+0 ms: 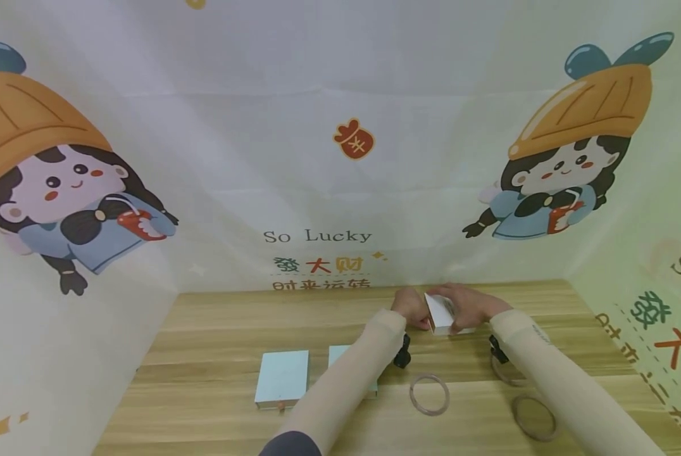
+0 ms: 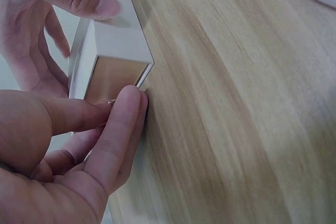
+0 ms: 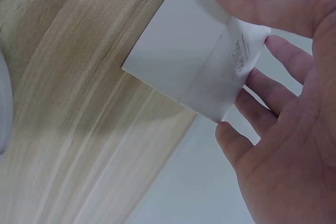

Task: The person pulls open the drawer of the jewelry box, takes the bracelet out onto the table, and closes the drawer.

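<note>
Near the far edge of the table, a small white drawer box [image 1: 440, 310] is held between both hands. My right hand [image 1: 470, 306] grips it, with the thumb on one face and the fingers along the opposite edge. Faint grey lettering shows on its face [image 3: 239, 59] in the right wrist view. At its brown drawer end [image 2: 113, 77], my left hand [image 1: 411, 307] pinches a tiny pull [image 2: 111, 101] between thumb and fingertips. The drawer front sits within the sleeve's rim. The fingertips cover most of the pull.
Two pale blue boxes [image 1: 282, 377] lie at the left, one partly hidden by the left forearm. Nearer the front are several translucent bangles [image 1: 430, 413], one partly under the right forearm. Printed cloth walls [image 1: 318, 190] enclose the wooden table [image 1: 215, 329].
</note>
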